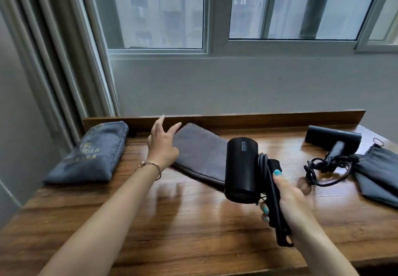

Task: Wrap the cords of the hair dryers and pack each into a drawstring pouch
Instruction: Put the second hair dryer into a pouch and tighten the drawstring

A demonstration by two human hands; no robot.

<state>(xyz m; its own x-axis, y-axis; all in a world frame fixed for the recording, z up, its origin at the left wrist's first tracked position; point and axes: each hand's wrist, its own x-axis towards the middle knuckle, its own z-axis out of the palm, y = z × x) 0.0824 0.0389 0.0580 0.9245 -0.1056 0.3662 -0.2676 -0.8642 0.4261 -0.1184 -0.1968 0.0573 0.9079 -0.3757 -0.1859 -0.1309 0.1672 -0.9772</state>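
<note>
The right hand (288, 198) is nearest, its grip curled round the folded handle of a black hair dryer (241, 168) with the cord wound on it, held above the bench (172, 221). The left hand (161, 144), fingers spread and holding nothing, reaches over a flat grey pouch (200, 152). Far left lies 1 filled pouch (92, 155); far right, a second dryer (336, 140) with loose cord (323, 170) touches another pouch (379, 174).

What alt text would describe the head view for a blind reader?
The right hand holds a black hair dryer with its cord wrapped, while the open left hand reaches toward a flat grey pouch on the wooden table.
</note>
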